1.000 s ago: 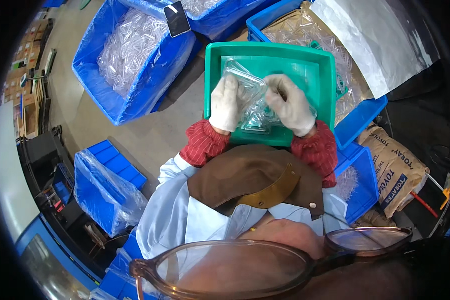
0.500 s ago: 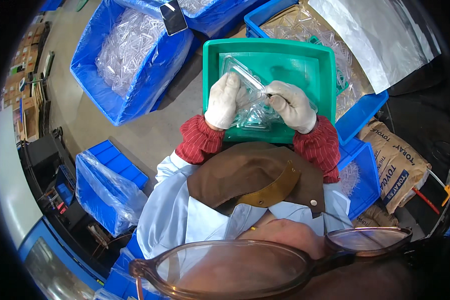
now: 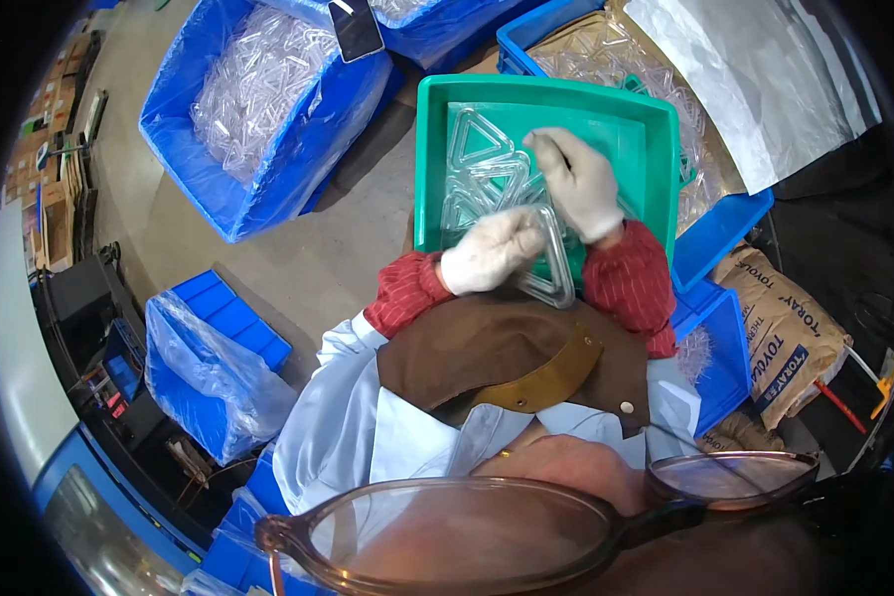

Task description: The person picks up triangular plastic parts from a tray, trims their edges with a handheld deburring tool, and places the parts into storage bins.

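My left hand (image 3: 492,248), in a white glove, grips a clear plastic triangular frame (image 3: 560,268) by one side, over the near edge of the green tray (image 3: 536,87). The frame is tilted, with one corner toward my apron. Above the tray's middle is my right hand (image 3: 582,189), also gloved, its fingers curled and pressed together; what they hold, if anything, is too small to make out. More clear triangular frames (image 3: 483,139) lie overlapping in the left part of the tray.
Beyond the tray at left, a blue bin (image 3: 209,189) lined with film holds many clear pieces, and a phone (image 3: 356,30) lies on its edge. A blue crate (image 3: 517,50) with more pieces stands behind right. Paper sacks (image 3: 785,328) and another lined bin (image 3: 219,368) flank me.
My hands have parted. The left has come nearer my body and right with a triangular frame; the right has lifted away from it. More frames in the tray are now uncovered.
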`<action>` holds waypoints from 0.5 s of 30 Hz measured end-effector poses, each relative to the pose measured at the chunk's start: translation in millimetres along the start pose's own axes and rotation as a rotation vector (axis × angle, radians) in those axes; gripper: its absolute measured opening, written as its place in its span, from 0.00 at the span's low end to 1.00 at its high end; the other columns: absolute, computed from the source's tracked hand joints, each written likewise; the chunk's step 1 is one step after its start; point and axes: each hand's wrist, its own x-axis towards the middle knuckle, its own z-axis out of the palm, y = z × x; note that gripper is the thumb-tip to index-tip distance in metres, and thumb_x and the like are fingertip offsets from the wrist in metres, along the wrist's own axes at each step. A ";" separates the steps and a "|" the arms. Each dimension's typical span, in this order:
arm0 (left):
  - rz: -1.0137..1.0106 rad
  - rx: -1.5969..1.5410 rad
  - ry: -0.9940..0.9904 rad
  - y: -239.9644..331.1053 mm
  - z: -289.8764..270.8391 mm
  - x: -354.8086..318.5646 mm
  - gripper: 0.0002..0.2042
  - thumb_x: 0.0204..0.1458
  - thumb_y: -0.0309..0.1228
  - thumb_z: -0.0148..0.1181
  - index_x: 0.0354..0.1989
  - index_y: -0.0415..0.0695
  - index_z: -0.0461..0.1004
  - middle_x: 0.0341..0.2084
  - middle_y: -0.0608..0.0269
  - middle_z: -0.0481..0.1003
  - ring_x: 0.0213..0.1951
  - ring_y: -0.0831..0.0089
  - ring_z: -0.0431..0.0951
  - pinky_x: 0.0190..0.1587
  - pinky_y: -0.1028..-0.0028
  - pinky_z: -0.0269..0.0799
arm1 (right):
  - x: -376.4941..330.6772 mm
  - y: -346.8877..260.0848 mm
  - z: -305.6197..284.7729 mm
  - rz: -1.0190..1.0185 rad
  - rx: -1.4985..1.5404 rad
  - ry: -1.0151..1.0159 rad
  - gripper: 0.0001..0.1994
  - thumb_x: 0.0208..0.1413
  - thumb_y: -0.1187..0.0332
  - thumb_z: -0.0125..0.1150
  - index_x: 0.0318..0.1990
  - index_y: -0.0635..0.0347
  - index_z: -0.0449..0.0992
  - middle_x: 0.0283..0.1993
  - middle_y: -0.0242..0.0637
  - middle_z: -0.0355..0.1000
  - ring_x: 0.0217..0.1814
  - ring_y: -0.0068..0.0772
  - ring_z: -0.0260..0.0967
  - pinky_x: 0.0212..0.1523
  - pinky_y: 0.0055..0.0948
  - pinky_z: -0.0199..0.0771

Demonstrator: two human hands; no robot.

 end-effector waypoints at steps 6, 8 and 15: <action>0.028 -0.057 0.056 23.4 -27.8 -2.3 0.16 0.57 0.44 0.47 0.35 0.40 0.66 0.19 0.71 0.66 0.22 0.84 0.64 0.23 0.83 0.59 | 61.1 35.2 52.3 0.148 -0.745 -0.444 0.19 0.43 0.53 0.58 0.40 0.55 0.74 0.43 0.46 0.71 0.45 0.47 0.69 0.46 0.41 0.68; -0.034 0.010 0.198 36.8 -48.4 -1.4 0.15 0.58 0.42 0.46 0.37 0.40 0.67 0.20 0.68 0.68 0.20 0.82 0.68 0.20 0.83 0.61 | 70.5 43.9 66.9 0.242 -0.743 -0.459 0.17 0.43 0.59 0.58 0.40 0.58 0.74 0.41 0.48 0.72 0.45 0.47 0.70 0.46 0.41 0.69; 0.379 0.763 0.499 85.8 -137.4 52.6 0.11 0.55 0.31 0.48 0.42 0.37 0.66 0.26 0.63 0.72 0.26 0.73 0.72 0.27 0.76 0.69 | 56.4 35.7 3.1 0.290 -0.134 -0.167 0.12 0.43 0.65 0.60 0.35 0.61 0.73 0.34 0.44 0.73 0.37 0.44 0.71 0.38 0.34 0.69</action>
